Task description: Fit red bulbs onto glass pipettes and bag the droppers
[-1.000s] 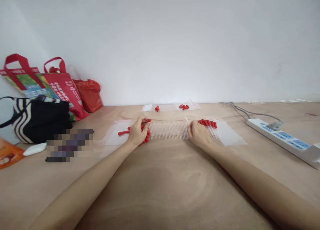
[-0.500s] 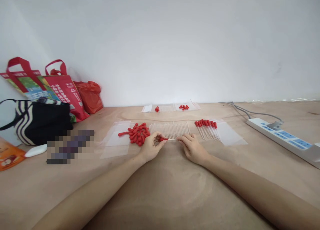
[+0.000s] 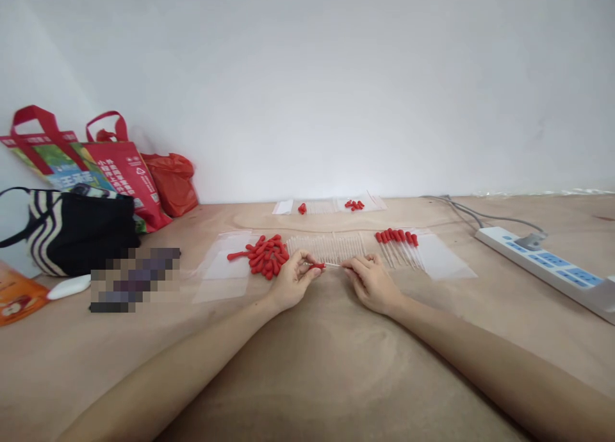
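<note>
My left hand (image 3: 291, 282) is closed in a pinch, thumb and fingertips gripping a red bulb (image 3: 317, 265). The bulb is small, matt and smooth; my fingers cover part of it, and its visible end points to the right. My right hand (image 3: 372, 283) is likewise closed, its fingertips gripping a tube (image 3: 333, 265). This is thin, straight, clear to whitish, and lies nearly level between the hands, over the near edge of the row. Its left end meets the bulb; how far it enters, I cannot tell.

Just beyond the hands, the row (image 3: 327, 248) consists of similar clear tubes laid side by side, their lengths running away from me. Left of it, touching or nearly so, is the pile (image 3: 263, 256): loose red bulbs, rounded at one end and narrower at the other, lying in mixed directions, one jutting out leftward. To the right, the capped tubes (image 3: 396, 237) lie slanted side by side, red ends away from me.

Clear bags lie flat on the bench (image 3: 327, 365) at both sides. Near the wall (image 3: 336, 90), a far bag (image 3: 377, 202) carries more red pieces. The power strip (image 3: 542, 259) sits at far right.
</note>
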Motion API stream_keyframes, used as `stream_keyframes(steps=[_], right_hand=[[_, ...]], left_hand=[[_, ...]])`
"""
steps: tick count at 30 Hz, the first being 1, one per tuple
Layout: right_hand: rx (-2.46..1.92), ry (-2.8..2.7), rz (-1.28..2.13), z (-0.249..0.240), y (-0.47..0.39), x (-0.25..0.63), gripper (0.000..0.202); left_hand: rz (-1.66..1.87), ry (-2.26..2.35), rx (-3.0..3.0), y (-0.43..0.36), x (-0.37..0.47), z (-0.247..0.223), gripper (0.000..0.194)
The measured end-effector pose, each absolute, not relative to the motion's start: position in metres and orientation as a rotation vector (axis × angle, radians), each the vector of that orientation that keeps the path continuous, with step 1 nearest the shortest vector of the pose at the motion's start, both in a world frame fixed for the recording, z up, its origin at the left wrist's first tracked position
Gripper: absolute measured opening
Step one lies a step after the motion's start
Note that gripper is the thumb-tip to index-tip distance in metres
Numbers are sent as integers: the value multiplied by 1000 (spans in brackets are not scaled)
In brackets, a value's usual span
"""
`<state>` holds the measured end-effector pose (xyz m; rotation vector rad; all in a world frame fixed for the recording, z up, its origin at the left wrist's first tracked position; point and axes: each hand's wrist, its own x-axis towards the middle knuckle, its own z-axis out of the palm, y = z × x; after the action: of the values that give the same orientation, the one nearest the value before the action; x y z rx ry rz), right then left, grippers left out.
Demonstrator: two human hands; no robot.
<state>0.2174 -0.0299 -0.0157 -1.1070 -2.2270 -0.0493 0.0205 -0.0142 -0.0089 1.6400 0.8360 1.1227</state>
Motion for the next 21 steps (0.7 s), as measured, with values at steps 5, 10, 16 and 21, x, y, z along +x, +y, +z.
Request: stream_keyframes(steps=[5,10,16,21], right_hand=[[-1141,-2197,-21,-15,-31,218,20],[-1118,-2230,-34,-15,-31,217,22],[-1061,-2248,-4,-15,-30,218,23],[-1017,-2256,35,-17,-27,220,24]], left_hand=[[1141,831,1607,-14,21,-8,19],[1079,879,1673,-14,20,-9,21],[1051,1027,1817,-15,20,-10,16],[1064,1040,1992,-17,19,-9,15]])
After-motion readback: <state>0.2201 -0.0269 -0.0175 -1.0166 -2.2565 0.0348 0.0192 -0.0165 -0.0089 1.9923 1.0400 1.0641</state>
